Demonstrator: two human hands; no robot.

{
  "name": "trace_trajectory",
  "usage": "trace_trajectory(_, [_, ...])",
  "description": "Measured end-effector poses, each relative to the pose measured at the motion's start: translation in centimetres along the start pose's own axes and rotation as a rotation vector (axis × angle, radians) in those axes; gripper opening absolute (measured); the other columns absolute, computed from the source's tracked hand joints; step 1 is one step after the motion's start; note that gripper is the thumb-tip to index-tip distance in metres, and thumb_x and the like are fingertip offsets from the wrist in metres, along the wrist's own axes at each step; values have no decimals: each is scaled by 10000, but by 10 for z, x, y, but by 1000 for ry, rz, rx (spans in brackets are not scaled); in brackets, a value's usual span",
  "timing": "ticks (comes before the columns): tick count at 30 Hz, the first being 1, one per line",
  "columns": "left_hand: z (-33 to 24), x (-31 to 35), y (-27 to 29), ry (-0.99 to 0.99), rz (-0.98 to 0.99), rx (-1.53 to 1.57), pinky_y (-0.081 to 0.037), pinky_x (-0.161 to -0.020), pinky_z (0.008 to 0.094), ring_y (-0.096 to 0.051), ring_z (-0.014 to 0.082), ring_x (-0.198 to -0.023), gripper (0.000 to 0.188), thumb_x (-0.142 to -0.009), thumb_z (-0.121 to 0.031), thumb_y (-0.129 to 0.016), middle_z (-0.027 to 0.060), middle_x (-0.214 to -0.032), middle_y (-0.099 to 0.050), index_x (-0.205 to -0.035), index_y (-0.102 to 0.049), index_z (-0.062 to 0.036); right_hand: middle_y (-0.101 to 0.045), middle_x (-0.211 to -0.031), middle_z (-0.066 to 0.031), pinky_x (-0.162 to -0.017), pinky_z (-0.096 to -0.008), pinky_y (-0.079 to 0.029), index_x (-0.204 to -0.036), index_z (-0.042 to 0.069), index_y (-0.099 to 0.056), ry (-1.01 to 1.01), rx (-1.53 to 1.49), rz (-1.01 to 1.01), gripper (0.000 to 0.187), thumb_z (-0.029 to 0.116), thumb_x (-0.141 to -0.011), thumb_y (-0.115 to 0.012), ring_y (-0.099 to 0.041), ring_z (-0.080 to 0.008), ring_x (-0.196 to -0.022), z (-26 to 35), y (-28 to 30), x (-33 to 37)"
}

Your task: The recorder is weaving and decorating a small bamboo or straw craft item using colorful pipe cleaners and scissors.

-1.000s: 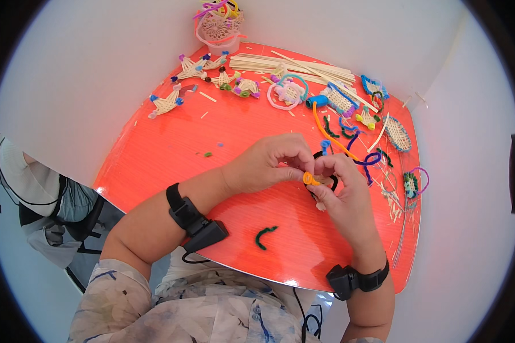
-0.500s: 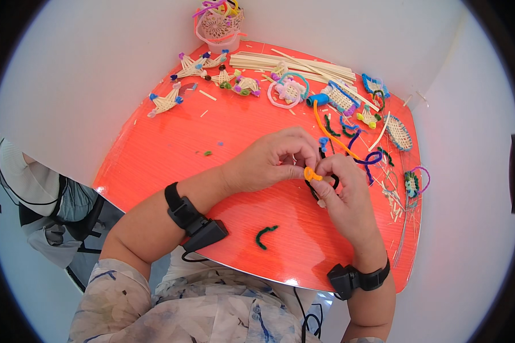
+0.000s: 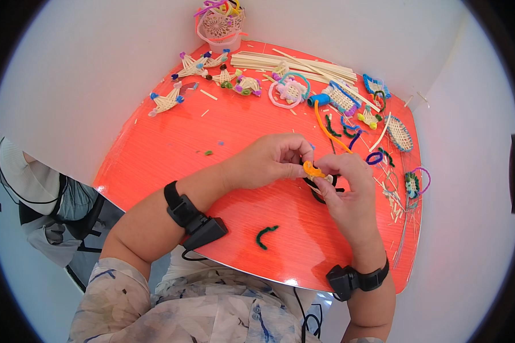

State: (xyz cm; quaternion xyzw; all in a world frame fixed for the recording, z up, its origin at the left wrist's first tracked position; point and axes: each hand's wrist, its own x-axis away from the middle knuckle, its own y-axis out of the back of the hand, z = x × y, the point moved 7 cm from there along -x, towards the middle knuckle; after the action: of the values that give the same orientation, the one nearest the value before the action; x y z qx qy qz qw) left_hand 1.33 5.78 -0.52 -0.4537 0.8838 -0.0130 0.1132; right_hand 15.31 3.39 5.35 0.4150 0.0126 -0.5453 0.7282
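Note:
Thumb and fingers of my left hand (image 3: 283, 157) pinch the left side of a short, curled orange pipe cleaner (image 3: 311, 168). My right hand (image 3: 352, 182) is closed on the other side of that orange curl, its thumb just below. Under the fingers, a black pipe cleaner (image 3: 316, 196) bends round a small pale piece, mostly covered by my hands. Behind my right hand runs a longer orange pipe cleaner (image 3: 327, 127) from beside a blue cylinder (image 3: 319, 100). A dark green pipe cleaner scrap (image 3: 262, 236) lies nearer to me on the red table (image 3: 154, 148).
Flat pale strips (image 3: 292, 67) lie along the back. Small woven star shapes (image 3: 167, 100) stand at the far left, with an oval woven piece (image 3: 399, 133) at the right. A lacy basket of pipe cleaners (image 3: 222, 26) is at the back. Thin wires (image 3: 404, 234) line the right edge.
Both hands have shifted slightly, and the orange curl now shows wider between them. The blue and purple pipe cleaner pieces behind my hands are now more covered.

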Motion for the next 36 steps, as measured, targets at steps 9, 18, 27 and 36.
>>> trace_trajectory(9, [1,1,-1,85,-16,-17,-469,-810,249,-541,90,-879,146,-896,-32,-627,12,-954,-556,-1016,-544,-38,-568,-821,-11,-795,-371,-306,-885,99,-622,227,319,-54,166,51,-749,-703,-516,-215,-827,18,1,1])
trace_trajectory(18, [-21,2,-14,-53,19,-499,-483,-762,277,-577,146,-865,97,-851,-7,-646,39,-957,-586,-922,-586,-36,-533,-763,-59,-761,-362,-344,-835,47,-585,-71,47,175,69,79,-806,-639,-495,-234,-786,-8,-8,4])
trace_trajectory(27, [-34,7,-31,-330,74,-679,-515,-772,320,-619,234,-889,167,-801,3,-660,69,-967,-604,-950,-630,-67,-534,-725,-62,-625,-283,-405,-853,-17,-605,-584,-399,431,147,123,-879,-567,-504,-137,-695,-42,-26,26])
trace_trajectory(36, [-26,6,-17,-247,8,-492,-506,-768,283,-614,159,-881,99,-850,-5,-645,40,-967,-607,-933,-627,-54,-507,-765,2,-633,-265,-399,-893,6,-612,-565,-547,294,98,95,-856,-624,-466,-98,-711,-30,-20,17])
